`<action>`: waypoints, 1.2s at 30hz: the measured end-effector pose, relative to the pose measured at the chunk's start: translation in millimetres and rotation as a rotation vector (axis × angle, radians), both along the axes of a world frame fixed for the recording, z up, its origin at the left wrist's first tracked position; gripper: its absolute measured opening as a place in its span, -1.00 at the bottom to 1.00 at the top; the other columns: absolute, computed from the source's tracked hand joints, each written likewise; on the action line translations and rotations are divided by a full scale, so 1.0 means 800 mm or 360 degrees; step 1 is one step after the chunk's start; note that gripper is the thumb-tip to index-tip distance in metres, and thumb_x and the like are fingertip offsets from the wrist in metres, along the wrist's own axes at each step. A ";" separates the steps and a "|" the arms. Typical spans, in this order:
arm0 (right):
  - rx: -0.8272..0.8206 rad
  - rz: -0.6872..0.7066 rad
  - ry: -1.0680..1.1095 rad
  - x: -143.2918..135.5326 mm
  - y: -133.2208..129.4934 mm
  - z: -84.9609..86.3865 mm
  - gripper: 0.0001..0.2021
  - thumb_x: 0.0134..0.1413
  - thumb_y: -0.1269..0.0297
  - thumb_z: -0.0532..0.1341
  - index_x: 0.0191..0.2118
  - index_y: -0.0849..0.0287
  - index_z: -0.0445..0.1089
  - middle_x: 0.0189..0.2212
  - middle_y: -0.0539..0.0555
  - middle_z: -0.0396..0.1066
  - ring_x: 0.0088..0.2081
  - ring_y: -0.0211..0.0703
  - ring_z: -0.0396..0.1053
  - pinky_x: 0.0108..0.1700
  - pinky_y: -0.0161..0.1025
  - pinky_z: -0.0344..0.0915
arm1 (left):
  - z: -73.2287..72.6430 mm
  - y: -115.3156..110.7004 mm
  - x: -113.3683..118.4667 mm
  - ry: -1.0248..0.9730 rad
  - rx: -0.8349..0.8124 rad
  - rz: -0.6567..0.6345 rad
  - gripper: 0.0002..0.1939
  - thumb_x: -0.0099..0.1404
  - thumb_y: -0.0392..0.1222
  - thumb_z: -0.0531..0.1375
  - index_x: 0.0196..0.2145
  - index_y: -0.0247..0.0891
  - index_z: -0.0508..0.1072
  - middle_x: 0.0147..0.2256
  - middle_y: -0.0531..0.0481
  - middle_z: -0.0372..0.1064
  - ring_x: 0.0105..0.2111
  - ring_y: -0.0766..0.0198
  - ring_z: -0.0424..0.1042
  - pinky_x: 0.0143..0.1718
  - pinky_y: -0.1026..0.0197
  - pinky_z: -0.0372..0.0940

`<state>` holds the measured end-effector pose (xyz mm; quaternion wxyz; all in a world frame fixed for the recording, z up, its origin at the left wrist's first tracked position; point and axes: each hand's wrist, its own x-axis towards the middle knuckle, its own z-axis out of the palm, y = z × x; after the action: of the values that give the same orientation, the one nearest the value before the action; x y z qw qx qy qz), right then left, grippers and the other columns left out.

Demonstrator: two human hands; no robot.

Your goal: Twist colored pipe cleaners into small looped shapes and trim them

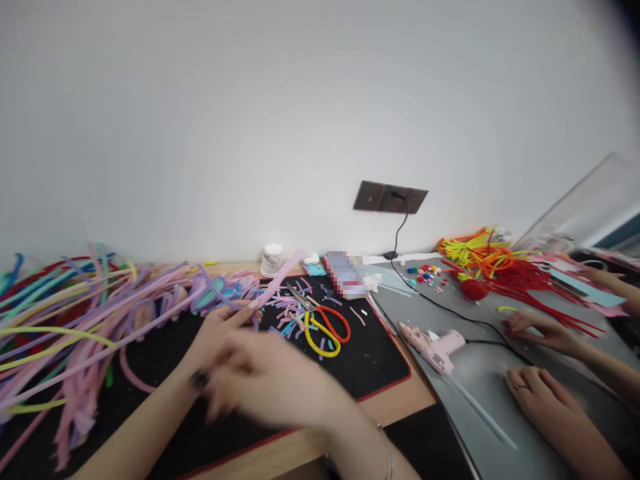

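Pink pipe cleaners (280,280), a slim bunch too close together to count, stand in the left hand (225,327), just left of the scissors (311,307) in the head view. That hand's thumb and fingers are pinched around them. The right hand (273,377), one of two belonging to the wearer, crosses in front of the left forearm, nearer the camera than the scissors; its fingers look loosely bent but are blurred, and I cannot tell whether they hold anything.

One pair of scissors lies on one black mat (375,363), with many short clippings (286,312) around its blades, too many to count. Left of the scissors spreads a large heap of pastel pipe cleaners (85,393). Beyond the scissors are one cup (273,257) and one phone (345,277). Right of them come one pink glue gun (440,350), a scatter of pom-poms (427,271), one red, orange and yellow pile (493,253), and three hands of other people: one flat (543,397), one with curled fingers (543,332), one farther back (605,277).
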<state>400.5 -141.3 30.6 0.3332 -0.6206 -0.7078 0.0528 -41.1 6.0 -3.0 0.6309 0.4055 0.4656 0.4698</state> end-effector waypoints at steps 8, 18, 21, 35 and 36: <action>-0.0713 0.0718 0.1328 -0.327 0.178 -0.026 -0.74 0.07 0.07 0.21 -0.32 0.20 0.32 -0.67 -0.12 0.20 -0.70 -0.41 0.07 -0.69 -0.44 0.03 | -0.004 -0.006 0.009 -0.0221 0.0077 -0.0143 -0.64 -0.06 0.00 0.40 -0.40 -0.32 0.50 -0.47 0.00 0.41 -0.43 0.33 0.38 -0.36 0.30 0.31; -0.0619 0.0767 0.1822 -0.337 0.187 -0.039 -0.77 -0.11 0.20 0.34 -0.47 0.23 0.33 -0.70 -0.11 0.27 -0.69 -0.41 0.17 -0.64 -0.45 0.15 | -0.006 -0.008 0.008 -0.0157 0.0052 -0.0350 -0.72 0.00 -0.06 0.40 -0.39 -0.30 0.53 -0.42 -0.04 0.47 -0.38 0.32 0.42 -0.31 0.31 0.33; -0.0627 0.0730 0.1886 -0.337 0.189 -0.043 -0.78 -0.17 0.20 0.37 -0.46 0.25 0.40 -0.67 -0.08 0.30 -0.67 -0.41 0.21 -0.60 -0.43 0.21 | -0.008 -0.008 0.008 -0.0122 0.0034 -0.0356 -0.71 -0.03 -0.07 0.42 -0.40 -0.30 0.53 -0.43 -0.03 0.48 -0.40 0.32 0.43 -0.31 0.31 0.33; -0.0711 0.0888 0.1923 -0.338 0.182 -0.044 -0.71 -0.20 0.22 0.38 -0.28 0.23 0.50 -0.55 -0.02 0.41 -0.55 -0.31 0.36 -0.44 -0.35 0.32 | -0.004 -0.013 0.010 0.0030 0.0014 -0.0417 -0.70 -0.01 -0.04 0.39 -0.47 -0.29 0.43 -0.47 0.02 0.44 -0.41 0.32 0.41 -0.30 0.27 0.32; -0.0695 0.0888 0.1919 -0.339 0.183 -0.044 -0.70 -0.20 0.23 0.38 -0.26 0.23 0.49 -0.54 -0.02 0.41 -0.54 -0.31 0.36 -0.44 -0.35 0.32 | -0.005 -0.012 0.010 0.0054 0.0034 -0.0408 -0.70 0.00 -0.03 0.38 -0.47 -0.29 0.43 -0.46 0.02 0.43 -0.41 0.32 0.41 -0.30 0.26 0.32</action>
<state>129.6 4.9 -4.5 0.5095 -0.3309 -0.5055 0.6127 -32.8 -3.9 -6.8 0.6735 0.4763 0.4156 0.3831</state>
